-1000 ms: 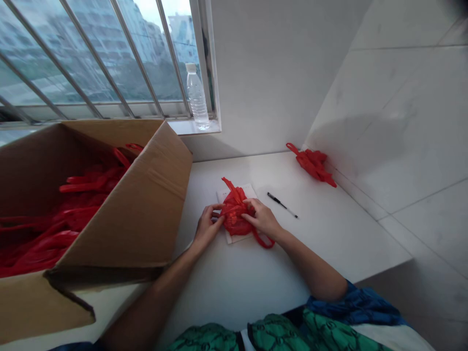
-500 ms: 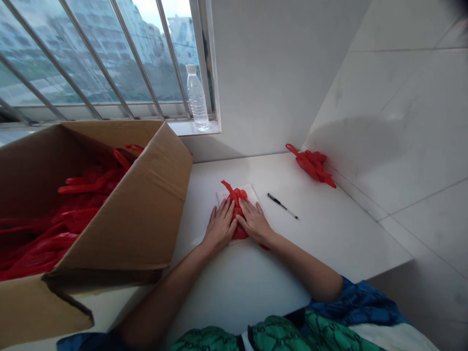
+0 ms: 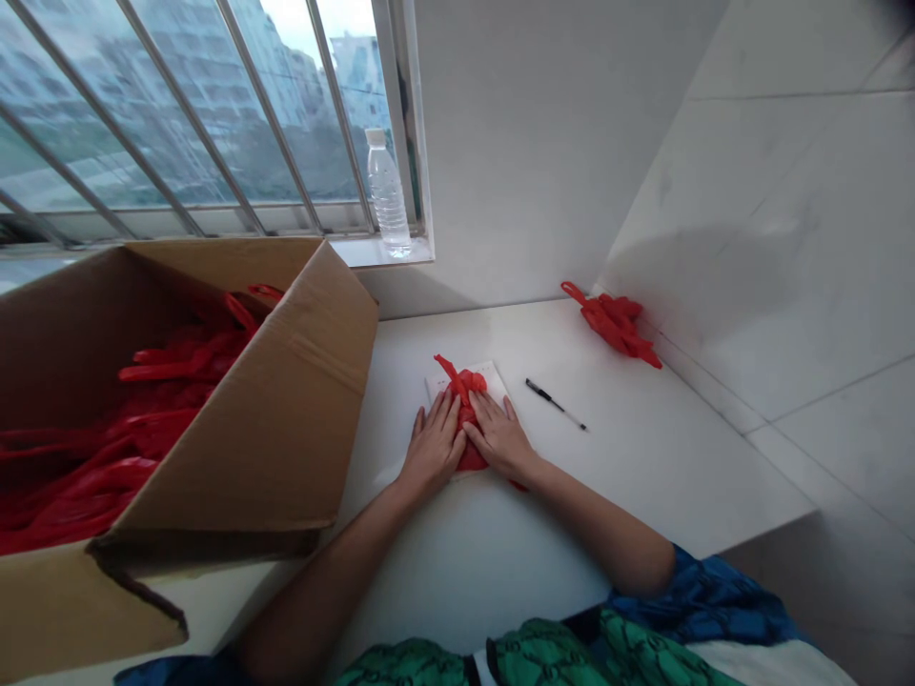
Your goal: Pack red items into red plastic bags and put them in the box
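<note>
A crumpled red plastic bag [image 3: 463, 386] lies on a white pad [image 3: 492, 377] in the middle of the white counter [image 3: 643, 448]. My left hand [image 3: 433, 445] and my right hand [image 3: 500, 438] lie flat on top of the bag, side by side, fingers stretched out and pointing away from me. Most of the bag is hidden under my palms; only its knotted top and a bit of red between my hands show.
A large open cardboard box [image 3: 286, 400] full of red plastic bags [image 3: 107, 457] stands at the left. A black pen [image 3: 556, 404] lies right of the pad. Another bundled red bag [image 3: 613, 321] sits in the far right corner. A water bottle [image 3: 387, 195] stands on the windowsill.
A second ago my fingers were pinching and gathering the bag. Both hands have since flattened onto it, pressing it down, and have stayed there.
</note>
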Demonstrator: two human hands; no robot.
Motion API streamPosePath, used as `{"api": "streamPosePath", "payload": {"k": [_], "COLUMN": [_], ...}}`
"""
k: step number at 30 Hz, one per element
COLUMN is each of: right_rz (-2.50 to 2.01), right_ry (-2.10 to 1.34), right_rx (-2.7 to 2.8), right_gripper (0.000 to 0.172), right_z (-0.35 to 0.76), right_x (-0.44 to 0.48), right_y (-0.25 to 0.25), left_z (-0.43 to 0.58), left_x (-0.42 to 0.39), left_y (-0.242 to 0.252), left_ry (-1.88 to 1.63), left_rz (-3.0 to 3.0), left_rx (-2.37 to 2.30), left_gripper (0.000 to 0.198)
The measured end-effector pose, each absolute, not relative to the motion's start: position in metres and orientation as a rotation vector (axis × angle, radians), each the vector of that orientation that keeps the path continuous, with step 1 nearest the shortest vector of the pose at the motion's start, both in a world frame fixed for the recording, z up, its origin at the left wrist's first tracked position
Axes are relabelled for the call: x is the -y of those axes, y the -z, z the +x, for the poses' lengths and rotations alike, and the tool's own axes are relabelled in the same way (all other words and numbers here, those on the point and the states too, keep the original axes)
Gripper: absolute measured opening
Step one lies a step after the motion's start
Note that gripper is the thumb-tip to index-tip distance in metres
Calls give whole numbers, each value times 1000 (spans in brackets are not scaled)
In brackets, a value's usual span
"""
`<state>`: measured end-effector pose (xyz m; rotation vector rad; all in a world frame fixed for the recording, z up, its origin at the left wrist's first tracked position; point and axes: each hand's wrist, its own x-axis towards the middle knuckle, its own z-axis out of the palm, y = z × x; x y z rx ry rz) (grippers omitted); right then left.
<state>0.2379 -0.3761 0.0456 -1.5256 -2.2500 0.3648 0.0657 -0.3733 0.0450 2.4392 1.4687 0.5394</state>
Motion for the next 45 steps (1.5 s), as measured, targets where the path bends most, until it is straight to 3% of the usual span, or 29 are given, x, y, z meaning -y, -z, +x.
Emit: {"api": "streamPosePath", "payload": {"k": [21,27,35,37,40,45], "right_rz": [-1504,-1340,-1495,-1365,-1036,-681], "right_ry": [-488,-648,-529,-662,-1124,-1593], "right_rx": [2216,1792,1924,1867,1516,841], "right_gripper": [63,46,39,30,19,21], "right_z": [240,270,264,259,255,250], "right_x": [374,366,371,371,372,373], "right_y": [-48,-67,-70,-69,-72,-76], "left_z": [63,36,39,50,64,75], "left_x": [372,351,354,362,372,384], "left_y": [-46,-45,-55,-61,-70,-81], "left_ry": [-599,-1117,-1048,-1115,-1165,-1172], "left_rz": [2339,2045,2120,1969,1519,1088], "left_rx": [-1395,-1446,-1506,-1326,-1077,-1016], "left_gripper": [55,45,28,29,37,67]}}
